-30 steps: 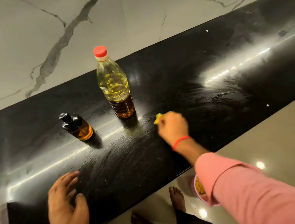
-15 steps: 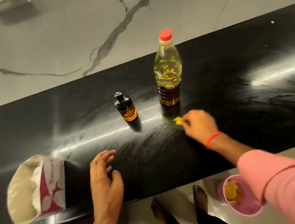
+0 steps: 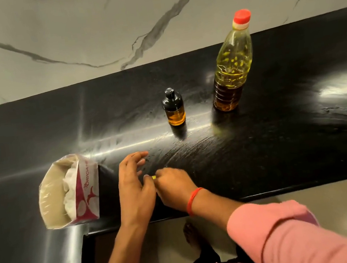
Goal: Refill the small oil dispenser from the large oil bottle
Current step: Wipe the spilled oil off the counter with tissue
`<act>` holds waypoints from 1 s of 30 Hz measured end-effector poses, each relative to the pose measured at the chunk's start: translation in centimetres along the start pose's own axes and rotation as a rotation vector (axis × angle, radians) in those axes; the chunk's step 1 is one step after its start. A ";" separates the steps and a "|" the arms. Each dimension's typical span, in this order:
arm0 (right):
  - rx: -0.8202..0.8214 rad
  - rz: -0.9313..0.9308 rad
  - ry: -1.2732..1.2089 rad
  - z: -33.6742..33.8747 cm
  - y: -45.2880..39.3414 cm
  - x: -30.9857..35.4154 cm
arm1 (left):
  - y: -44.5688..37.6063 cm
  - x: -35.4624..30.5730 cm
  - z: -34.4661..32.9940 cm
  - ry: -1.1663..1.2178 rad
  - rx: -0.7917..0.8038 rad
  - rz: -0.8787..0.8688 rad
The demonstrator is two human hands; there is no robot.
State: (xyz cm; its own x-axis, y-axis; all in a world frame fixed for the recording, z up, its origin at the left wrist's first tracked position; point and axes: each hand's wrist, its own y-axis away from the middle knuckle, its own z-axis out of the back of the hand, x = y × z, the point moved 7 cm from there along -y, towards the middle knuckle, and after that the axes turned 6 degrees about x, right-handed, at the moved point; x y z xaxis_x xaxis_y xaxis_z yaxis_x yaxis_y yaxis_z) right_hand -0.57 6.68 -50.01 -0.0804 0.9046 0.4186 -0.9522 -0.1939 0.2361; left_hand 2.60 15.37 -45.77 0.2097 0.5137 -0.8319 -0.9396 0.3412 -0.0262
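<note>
Since half a second ago, the right hand [image 3: 172,186] has drawn back from a spot in front of the large oil bottle [image 3: 231,67] toward the front edge of the worktop [image 3: 278,140], and it now meets the left hand [image 3: 134,184] there. A small yellow-green object [image 3: 153,177], too small to identify, has travelled with it.

The small oil dispenser [image 3: 173,107] stands upright near the middle of the worktop, its black pump top on and amber oil filling only its lower part. The large oil bottle stands upright just to its right, a little nearer the back edge, red cap [image 3: 241,17] still on, dark oil in its lower portion. Neither has been touched or has shifted on the worktop, though the camera has swung, so both now appear further right.

Both hands sit well in front of the dispenser, close to the front edge. The right hand's fingers are curled and pinch the yellow-green object at their tips. The left hand lies beside it, touching or nearly touching, fingers relaxed and slightly spread, holding nothing.

Judging from this, refilling has not begun: both containers are closed, and the hands are occupied with the small object.

An open paper bag [image 3: 70,192] with red print lies toward the front left corner; a second ago only its edge showed. A red band [image 3: 193,201] circles the right wrist above a pink sleeve [image 3: 290,237].
</note>
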 end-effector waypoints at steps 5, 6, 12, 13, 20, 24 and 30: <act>-0.003 -0.140 0.153 3.7 -1.7 -6.5 | 0.8 1.1 1.2 0.026 0.008 -0.004; -0.044 -0.272 0.132 5.3 -2.0 -9.5 | 1.0 1.5 1.6 0.030 0.003 0.000; -0.240 -0.549 -0.079 6.6 -3.1 -11.5 | 2.5 3.2 3.3 0.032 -0.022 0.045; -0.208 -0.474 -0.069 5.4 -3.6 -8.9 | 2.6 3.3 3.4 0.030 -0.021 0.050; 0.087 0.098 0.041 -1.7 -1.2 3.8 | 2.0 2.9 3.2 0.041 -0.017 0.055; -0.078 -0.250 0.087 3.2 -1.6 -6.7 | 2.6 3.2 3.3 0.045 -0.015 0.049; -0.291 -0.620 -0.030 7.2 0.8 -14.0 | 3.7 3.8 3.5 0.049 -0.024 0.077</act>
State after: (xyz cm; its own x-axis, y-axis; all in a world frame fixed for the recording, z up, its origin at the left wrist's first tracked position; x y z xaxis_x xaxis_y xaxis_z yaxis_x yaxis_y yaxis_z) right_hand 1.91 -8.88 -49.35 0.5094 0.8037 0.3076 -0.8604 0.4702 0.1964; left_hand 0.90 21.32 -47.12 0.1235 0.4982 -0.8582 -0.9588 0.2830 0.0263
